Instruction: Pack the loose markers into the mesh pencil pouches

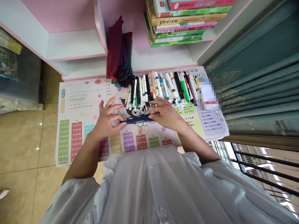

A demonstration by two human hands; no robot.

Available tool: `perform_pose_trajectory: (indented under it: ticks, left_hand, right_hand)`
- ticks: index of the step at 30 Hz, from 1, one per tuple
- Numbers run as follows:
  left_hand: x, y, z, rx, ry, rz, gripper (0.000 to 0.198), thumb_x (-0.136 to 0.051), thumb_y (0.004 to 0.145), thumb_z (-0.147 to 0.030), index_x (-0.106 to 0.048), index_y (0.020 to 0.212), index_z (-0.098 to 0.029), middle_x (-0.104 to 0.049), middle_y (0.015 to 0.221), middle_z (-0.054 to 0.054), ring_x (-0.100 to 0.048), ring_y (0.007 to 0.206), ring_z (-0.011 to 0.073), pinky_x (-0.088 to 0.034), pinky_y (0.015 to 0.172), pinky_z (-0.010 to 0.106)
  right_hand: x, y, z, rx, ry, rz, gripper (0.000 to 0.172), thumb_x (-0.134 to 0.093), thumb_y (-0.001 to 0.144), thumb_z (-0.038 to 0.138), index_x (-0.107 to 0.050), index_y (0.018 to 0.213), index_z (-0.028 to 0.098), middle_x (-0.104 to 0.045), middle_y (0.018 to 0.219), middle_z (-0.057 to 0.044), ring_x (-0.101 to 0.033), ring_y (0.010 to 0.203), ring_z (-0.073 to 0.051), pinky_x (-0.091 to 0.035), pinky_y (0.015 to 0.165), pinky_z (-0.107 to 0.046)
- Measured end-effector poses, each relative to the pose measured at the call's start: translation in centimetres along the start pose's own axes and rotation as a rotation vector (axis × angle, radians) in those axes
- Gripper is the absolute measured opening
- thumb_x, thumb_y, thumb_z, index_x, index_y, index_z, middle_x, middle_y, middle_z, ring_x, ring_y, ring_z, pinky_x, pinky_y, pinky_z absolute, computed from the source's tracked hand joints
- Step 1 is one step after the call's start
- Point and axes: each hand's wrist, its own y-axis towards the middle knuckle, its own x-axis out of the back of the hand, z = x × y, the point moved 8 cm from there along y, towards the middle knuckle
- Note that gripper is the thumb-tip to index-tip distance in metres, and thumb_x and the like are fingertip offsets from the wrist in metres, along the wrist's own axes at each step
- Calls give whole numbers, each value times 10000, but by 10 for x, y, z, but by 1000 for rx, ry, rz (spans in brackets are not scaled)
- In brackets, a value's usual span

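Note:
Between my two hands stretches a dark blue pouch (139,120), seen nearly edge-on as a narrow strip above the desk mat. My left hand (109,118) pinches its left end between thumb and finger, the other fingers spread. At the opposite end, my right hand (164,113) grips it with thumb and bent fingers. Just beyond lies a row of markers (160,86) in many colours, side by side; the right fingers are close to their near ends. Behind the row's left end, a pile of dark red, purple and green fabric pouches (117,54) leans against the shelf.
A printed desk mat (72,108) with times tables covers the desk. White-and-pink shelves (74,44) rise at the back, holding a stack of books (185,24). A blurred-out phone-like object (208,94) lies right of the markers. Teal curtains (256,61) hang on the right.

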Motion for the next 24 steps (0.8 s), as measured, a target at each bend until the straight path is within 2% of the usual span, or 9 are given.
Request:
perform_pose_trajectory:
  ticks: [9, 24]
  left_hand:
    - [-1, -1, 3, 10, 13, 10, 295, -654, 866, -407, -636, 634, -225, -653, 1289, 31, -316, 1494, 323, -104, 1226, 632]
    - [0, -2, 5, 10, 15, 1, 296, -664, 857, -409, -632, 628, -225, -659, 1288, 36, -319, 1494, 328, -100, 1226, 626]
  right_hand:
    - [5, -1, -3, -19, -4, -2, 165, -673, 835, 210, -727, 680, 231, -622, 1381, -37, -330, 1491, -338, -263, 1209, -628]
    - [8, -3, -13, -32, 6, -12, 186, -665, 823, 246, -711, 644, 236, -628, 1367, -21, -335, 1486, -353, -243, 1197, -675]
